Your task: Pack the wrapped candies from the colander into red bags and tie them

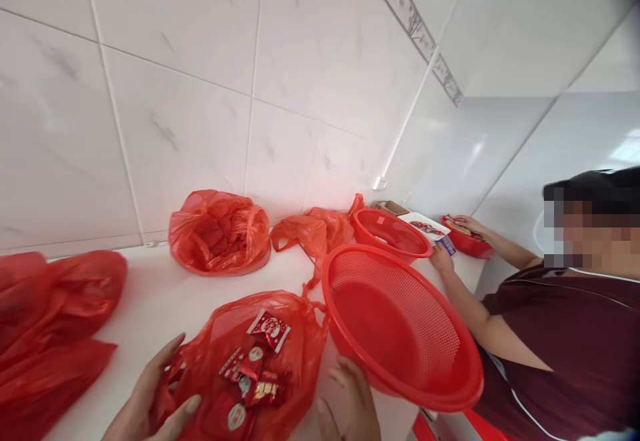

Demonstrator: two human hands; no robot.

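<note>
In the head view, a thin red plastic bag (300,361) lies open on the white table, with several small wrapped packets (270,329) inside, red with white and gold print. My left hand (150,401) grips the bag's left edge, thumb over the plastic and fingers on the outer side. Just right of the bag is my right hand (353,397), fingers apart and slightly curled, holding nothing. It is close to the rim of a large red perforated basket (400,314), which has nothing in it; whether they touch I cannot tell.
Other red bags stand on the table: an open one (220,234) by the wall, a crumpled one (320,231), and another (55,307) at left. A second red basket (393,231) is farther back. At right a co-worker (540,334) reaches into a red basket (467,241).
</note>
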